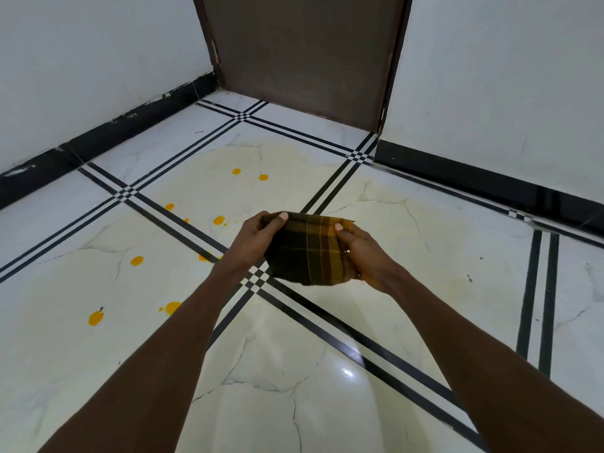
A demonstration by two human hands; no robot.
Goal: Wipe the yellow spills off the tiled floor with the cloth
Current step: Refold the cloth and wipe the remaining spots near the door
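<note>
Checked cloth (309, 250) is pinched flat by the left hand (253, 238) and right hand (361, 253) (both closed on its edges); folded ready for the yellow spills (137, 260).

The cloth (309, 250) is a dark plaid, brown-black with yellow and orange stripes crossing it. The spills (137, 260) are bright orange-yellow blobs on the floor (408, 256), which is glossy white marble-look tile with grey veins and double black lines. Walls (490, 76) are white with black skirting (474, 173), and the door (304, 50) is dull brown.
</note>
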